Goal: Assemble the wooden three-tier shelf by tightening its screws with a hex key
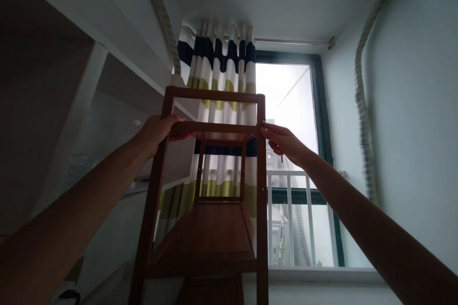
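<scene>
A brown wooden shelf rack (211, 228) stands upright in front of me, seen from low down. My left hand (161, 131) is wrapped round the left end of its upper crossbar, fingers curled over the wood. My right hand (282, 142) grips the right upright post near the top, just below a small screw hole. Both arms reach up and forward to the rack. A lower shelf board shows between the posts.
A striped white, navy and yellow-green curtain (218, 66) hangs behind the rack. A bright window (289, 105) with a white railing is at the right. White shelving (89, 81) lines the left wall. A wrapped pipe (361, 105) runs down the right wall.
</scene>
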A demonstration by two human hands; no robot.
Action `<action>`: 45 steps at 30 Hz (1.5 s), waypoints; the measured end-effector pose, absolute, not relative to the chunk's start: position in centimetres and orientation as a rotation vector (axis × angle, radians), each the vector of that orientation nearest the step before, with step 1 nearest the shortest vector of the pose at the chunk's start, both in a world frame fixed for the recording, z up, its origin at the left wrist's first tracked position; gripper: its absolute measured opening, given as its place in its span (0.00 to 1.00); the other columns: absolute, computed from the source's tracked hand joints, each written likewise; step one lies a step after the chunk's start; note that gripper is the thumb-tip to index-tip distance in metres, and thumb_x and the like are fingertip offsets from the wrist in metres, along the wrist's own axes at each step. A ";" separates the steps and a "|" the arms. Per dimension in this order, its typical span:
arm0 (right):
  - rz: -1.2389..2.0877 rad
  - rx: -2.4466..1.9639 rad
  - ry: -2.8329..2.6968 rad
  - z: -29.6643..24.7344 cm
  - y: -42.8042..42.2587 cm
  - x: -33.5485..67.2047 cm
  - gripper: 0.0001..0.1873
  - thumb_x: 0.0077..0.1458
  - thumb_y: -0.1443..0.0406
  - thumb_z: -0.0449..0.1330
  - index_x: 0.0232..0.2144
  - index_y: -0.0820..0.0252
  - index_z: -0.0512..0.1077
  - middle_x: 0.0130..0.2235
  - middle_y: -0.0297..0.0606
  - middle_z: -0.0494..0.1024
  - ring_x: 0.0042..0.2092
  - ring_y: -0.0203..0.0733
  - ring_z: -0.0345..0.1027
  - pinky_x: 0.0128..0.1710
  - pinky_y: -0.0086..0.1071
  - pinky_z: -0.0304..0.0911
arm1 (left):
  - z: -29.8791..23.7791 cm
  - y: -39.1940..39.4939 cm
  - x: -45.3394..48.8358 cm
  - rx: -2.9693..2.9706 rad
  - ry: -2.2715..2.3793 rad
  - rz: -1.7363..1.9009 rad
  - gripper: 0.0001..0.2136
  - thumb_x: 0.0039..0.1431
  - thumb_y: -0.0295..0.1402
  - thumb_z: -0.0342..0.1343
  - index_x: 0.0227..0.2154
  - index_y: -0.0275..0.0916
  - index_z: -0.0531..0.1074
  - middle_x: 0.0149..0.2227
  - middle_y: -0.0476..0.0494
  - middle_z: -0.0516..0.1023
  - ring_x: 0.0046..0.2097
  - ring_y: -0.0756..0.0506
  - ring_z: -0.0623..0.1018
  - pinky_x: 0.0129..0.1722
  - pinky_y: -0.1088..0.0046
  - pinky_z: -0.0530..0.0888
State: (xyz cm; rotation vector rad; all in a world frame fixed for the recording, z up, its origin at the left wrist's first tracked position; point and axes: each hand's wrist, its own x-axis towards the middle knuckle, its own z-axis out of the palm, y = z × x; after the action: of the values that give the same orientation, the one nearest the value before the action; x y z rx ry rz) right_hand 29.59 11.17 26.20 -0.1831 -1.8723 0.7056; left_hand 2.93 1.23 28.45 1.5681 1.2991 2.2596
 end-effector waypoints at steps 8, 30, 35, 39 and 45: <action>0.677 -0.142 -1.844 26.1 11.0 29.5 0.21 0.42 0.54 0.65 0.35 0.64 0.74 0.16 0.24 0.60 0.17 0.24 0.45 0.14 0.26 0.36 | 28.6 0.3 4.1 1.518 1.343 2.254 0.08 0.52 0.30 0.57 0.28 0.28 0.67 0.21 0.49 0.74 0.26 0.50 0.76 0.34 0.71 0.74; 0.668 -0.201 -1.797 26.2 10.0 29.9 0.18 0.44 0.59 0.66 0.36 0.65 0.75 0.17 0.24 0.57 0.20 0.26 0.48 0.18 0.25 0.46 | 25.4 -1.6 8.3 3.156 2.588 2.093 0.17 0.62 0.35 0.45 0.48 0.25 0.59 0.46 0.28 0.68 0.48 0.37 0.68 0.47 0.59 0.66; 0.669 -0.124 -1.809 26.0 10.3 29.8 0.15 0.46 0.60 0.65 0.36 0.64 0.75 0.15 0.23 0.55 0.20 0.27 0.50 0.19 0.25 0.50 | 26.3 0.5 13.1 3.532 2.572 1.291 0.14 0.57 0.31 0.50 0.45 0.31 0.66 0.43 0.38 0.75 0.45 0.39 0.73 0.44 0.63 0.67; 0.641 -0.032 -1.850 25.9 10.6 29.9 0.13 0.49 0.60 0.63 0.37 0.62 0.75 0.18 0.26 0.63 0.23 0.29 0.58 0.23 0.26 0.58 | 27.4 2.7 14.9 3.398 2.698 1.225 0.08 0.57 0.32 0.51 0.37 0.33 0.70 0.33 0.41 0.76 0.37 0.40 0.76 0.33 0.67 0.68; 0.707 0.069 -1.893 25.6 11.8 29.8 0.14 0.53 0.61 0.59 0.43 0.54 0.72 0.34 0.34 0.75 0.36 0.35 0.68 0.41 0.34 0.65 | 29.3 4.1 15.8 3.094 2.680 1.111 0.08 0.56 0.36 0.49 0.32 0.40 0.71 0.27 0.47 0.77 0.29 0.42 0.77 0.23 0.72 0.65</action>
State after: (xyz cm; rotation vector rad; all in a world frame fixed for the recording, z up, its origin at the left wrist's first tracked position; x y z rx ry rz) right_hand 29.82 11.78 25.62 0.0692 -1.8930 0.7069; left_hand 15.80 4.13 29.26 3.0936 2.6799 1.1111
